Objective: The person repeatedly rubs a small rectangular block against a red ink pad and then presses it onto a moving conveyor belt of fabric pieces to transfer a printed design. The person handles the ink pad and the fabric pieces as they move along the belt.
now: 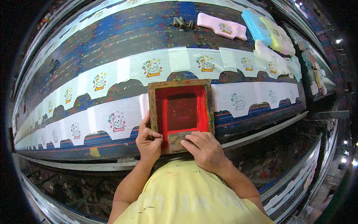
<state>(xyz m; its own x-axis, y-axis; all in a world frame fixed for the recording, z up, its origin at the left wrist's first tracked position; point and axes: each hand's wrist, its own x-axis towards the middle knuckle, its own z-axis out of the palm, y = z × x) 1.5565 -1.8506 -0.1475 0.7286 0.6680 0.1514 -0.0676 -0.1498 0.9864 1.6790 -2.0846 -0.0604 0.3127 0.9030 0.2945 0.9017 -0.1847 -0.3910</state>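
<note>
A wooden-framed printing screen (152,108) lies over the near row of white fabric pieces, its mesh edged in bright red ink. My left hand (148,145) grips the left side of the frame near its close corner, with a finger stretched up along the outside. At the near end of the screen, a worn squeegee (174,142) lies inside the frame. The fingers of my right hand (205,151) are closed on the squeegee's right end. Left of the screen, a fabric piece (117,121) carries a cat print with red lettering. On the right, a piece (238,100) shows a dark outline print.
A farther row of white pieces (153,67) has coloured cat prints. Pink (222,26), blue (256,28) and yellow (272,33) fabric stacks lie at the far right, near dark metal clamp-like pieces (181,23). A rail (261,130) runs along the table's near edge.
</note>
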